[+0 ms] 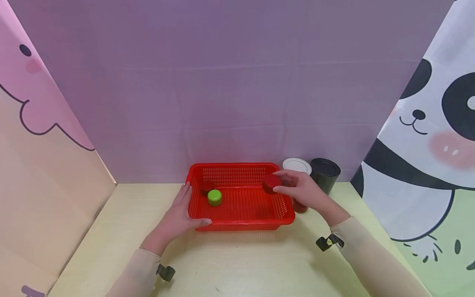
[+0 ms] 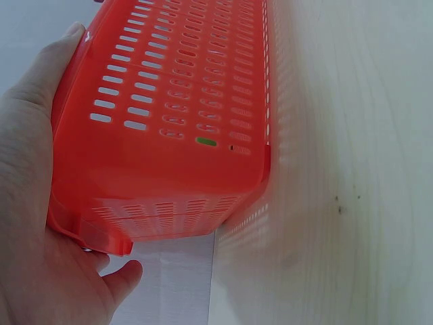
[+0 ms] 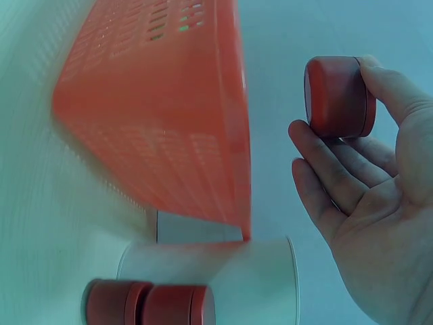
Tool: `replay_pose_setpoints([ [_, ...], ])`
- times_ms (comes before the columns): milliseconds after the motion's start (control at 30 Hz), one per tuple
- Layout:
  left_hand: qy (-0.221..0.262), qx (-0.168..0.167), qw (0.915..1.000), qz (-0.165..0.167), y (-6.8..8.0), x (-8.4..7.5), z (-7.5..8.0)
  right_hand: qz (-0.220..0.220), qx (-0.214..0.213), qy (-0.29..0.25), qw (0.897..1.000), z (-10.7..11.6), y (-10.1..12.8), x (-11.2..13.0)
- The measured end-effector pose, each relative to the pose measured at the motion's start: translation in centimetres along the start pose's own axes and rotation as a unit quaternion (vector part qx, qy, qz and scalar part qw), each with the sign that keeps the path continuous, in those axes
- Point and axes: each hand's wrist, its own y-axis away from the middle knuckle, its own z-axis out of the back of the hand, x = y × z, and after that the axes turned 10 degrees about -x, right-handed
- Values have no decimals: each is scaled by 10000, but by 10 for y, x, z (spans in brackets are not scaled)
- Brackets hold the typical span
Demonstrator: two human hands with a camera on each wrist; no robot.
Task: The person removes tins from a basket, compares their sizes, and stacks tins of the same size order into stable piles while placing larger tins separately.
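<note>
So the left hand [image 1: 178, 215] lies spread along the red basket [image 1: 237, 223]'s near-left corner, fingers straight, not clamped — probably just steadying it. Inside, left end: green canister [image 1: 214, 198], dark red canister [image 1: 206, 188]. The right hand [image 1: 303, 190], well apart, pinches a red canister [image 1: 271, 184] over the right end — above the rim, likely for clearance. Stacked red canisters [image 3: 177, 305] stand outside, near the white can [image 1: 297, 165]; black can [image 1: 325, 172] beside that.

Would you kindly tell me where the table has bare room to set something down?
The table is bare between the sleeves, in front of the red basket, and left of the left hand, toward the pink-and-peach panel. It is crowded around the basket's right end: the right hand, held red tin, stacked tins, white can and black can.
</note>
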Motion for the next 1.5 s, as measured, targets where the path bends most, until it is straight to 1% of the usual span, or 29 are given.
replay_pose_setpoints([
  [167,-2,7,10000,-10,0,-2,2,-152,-239,6,9996,10,6,-7],
  [433,-59,-14,10000,-43,-2,1,-1,-95,-588,156,9981,27,20,-17],
  [700,-65,-23,10000,-40,-3,1,-1,-278,-874,227,9955,39,34,-32],
  [867,-85,-25,9999,-52,-3,2,-1,-306,-1061,247,9936,42,40,-44],
  [1100,-74,-28,10000,-6,-4,2,-1,-332,-1412,405,9886,44,46,-58],
  [1267,-72,-35,10000,26,-3,2,-2,-388,-1600,389,9856,43,48,-69],
  [1500,1,-41,9999,96,-1,2,-3,-501,-1733,289,9832,39,49,-74],
])
